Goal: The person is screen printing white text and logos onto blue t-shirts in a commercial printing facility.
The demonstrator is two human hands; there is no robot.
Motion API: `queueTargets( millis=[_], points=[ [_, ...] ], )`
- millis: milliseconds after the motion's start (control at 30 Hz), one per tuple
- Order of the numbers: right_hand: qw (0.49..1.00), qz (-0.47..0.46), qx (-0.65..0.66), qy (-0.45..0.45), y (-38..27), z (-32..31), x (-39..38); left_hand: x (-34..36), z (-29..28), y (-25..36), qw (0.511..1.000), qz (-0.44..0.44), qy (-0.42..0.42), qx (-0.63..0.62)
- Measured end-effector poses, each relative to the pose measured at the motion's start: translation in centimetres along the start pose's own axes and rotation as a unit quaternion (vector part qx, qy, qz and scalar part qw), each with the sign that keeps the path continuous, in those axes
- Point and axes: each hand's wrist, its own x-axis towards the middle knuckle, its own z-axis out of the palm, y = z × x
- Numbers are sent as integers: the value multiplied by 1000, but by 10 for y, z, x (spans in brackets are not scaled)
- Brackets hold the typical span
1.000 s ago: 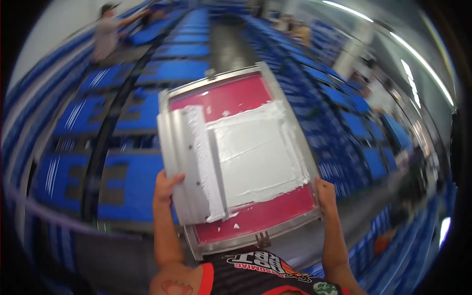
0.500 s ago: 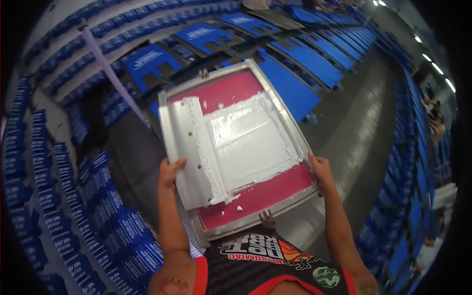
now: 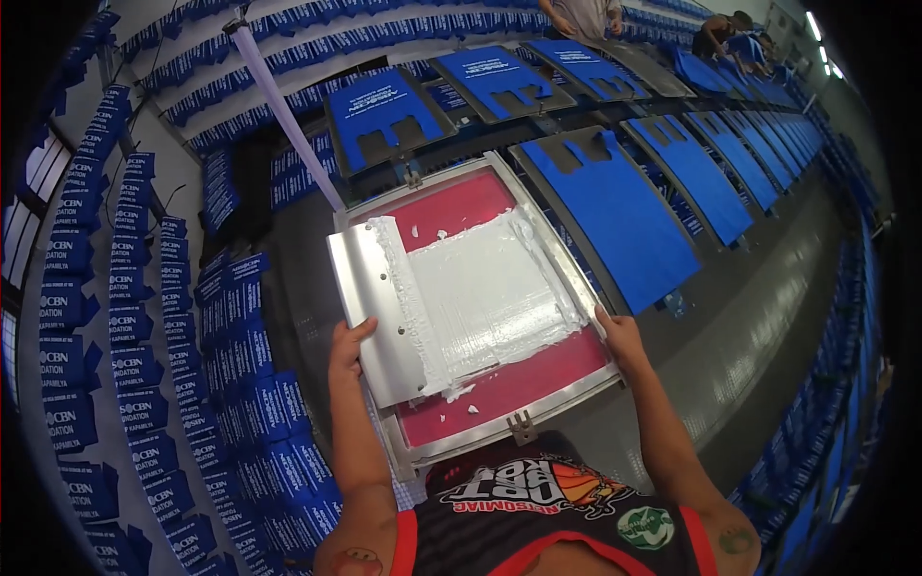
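Between my hands is a screen printing frame (image 3: 471, 437) with a metal rim and red mesh, slightly tilted. White ink (image 3: 490, 298) lies thick over the middle of the mesh. A wide metal squeegee (image 3: 370, 298) rests along the left side, its inner edge caked with ink. My left hand (image 3: 351, 348) is closed at the left side, thumb over the squeegee's outer edge, fingers mostly hidden underneath. On the right rim, my right hand (image 3: 619, 336) is closed with the thumb on top.
Printing boards with blue cut fabric pieces (image 3: 615, 221) stand in rows ahead and to the right. Printed blue pieces (image 3: 254, 374) hang in lines on the left. A pale upright pole (image 3: 283, 106) rises beyond the frame. A person (image 3: 584, 17) stands at the far side; others work farther right.
The view has shifted, so the frame sits slightly lower and to the right against the boards. Both hands keep their hold, and the squeegee stays along the left side.
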Motion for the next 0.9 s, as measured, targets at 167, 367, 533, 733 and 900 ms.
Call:
queueTargets(
  millis=[167,367,533,733,900],
  points=[
    [1000,6,-23,-1,-19,4,8,21,-12,-4,1000,-4,-18,-20],
    [999,25,-24,-41,-5,6,57,26,7,-11,999,-10,12,-33],
    [995,-20,-49,-80,20,14,69,35,-1,-38,1000,-13,28,3],
    [936,-305,-174,26,-11,1,4,22,0,-9,998,21,27,51],
    [832,-208,-193,-477,56,43,-70,-13,67,50,971,122,11,205]
  ],
)
